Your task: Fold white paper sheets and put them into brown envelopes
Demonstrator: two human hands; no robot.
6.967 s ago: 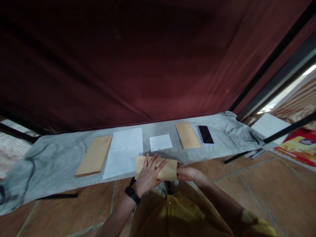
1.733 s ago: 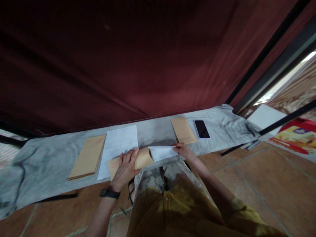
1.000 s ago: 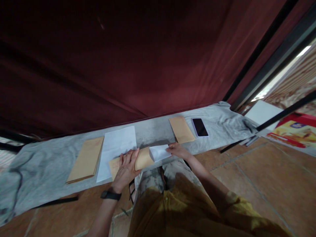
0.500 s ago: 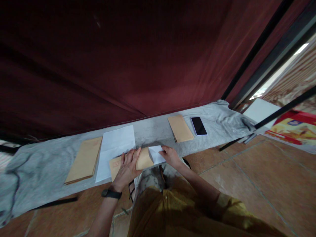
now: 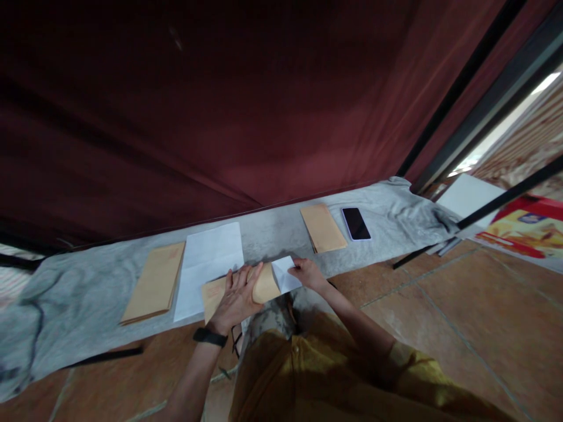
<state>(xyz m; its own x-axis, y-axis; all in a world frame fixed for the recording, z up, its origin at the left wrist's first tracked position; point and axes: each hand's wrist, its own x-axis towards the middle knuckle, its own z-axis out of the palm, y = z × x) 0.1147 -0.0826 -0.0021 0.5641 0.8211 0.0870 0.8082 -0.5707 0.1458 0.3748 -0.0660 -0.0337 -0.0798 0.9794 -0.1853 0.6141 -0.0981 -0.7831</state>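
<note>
A brown paper envelope lies along the near edge of the cloth-covered bench, its right end bulging. My left hand grips it from above, fingers stretched across its top and thumb at its near edge. Folded white paper sticks out of the envelope's right end. My right hand pinches that paper at its outer edge between thumb and fingers. How far the paper reaches inside is hidden. A flat white sheet with crease lines lies beyond my left hand, partly under the envelope.
A stack of brown envelopes lies left of the sheet, and a smaller stack lies to the right. Beside that is a phone. Grey cloth covers the narrow bench. A dark red curtain hangs behind; a red box stands at right.
Both hands, with the envelope and folded paper, have shifted slightly right in the view. My left hand has turned a little, and the camera view has moved slightly.
</note>
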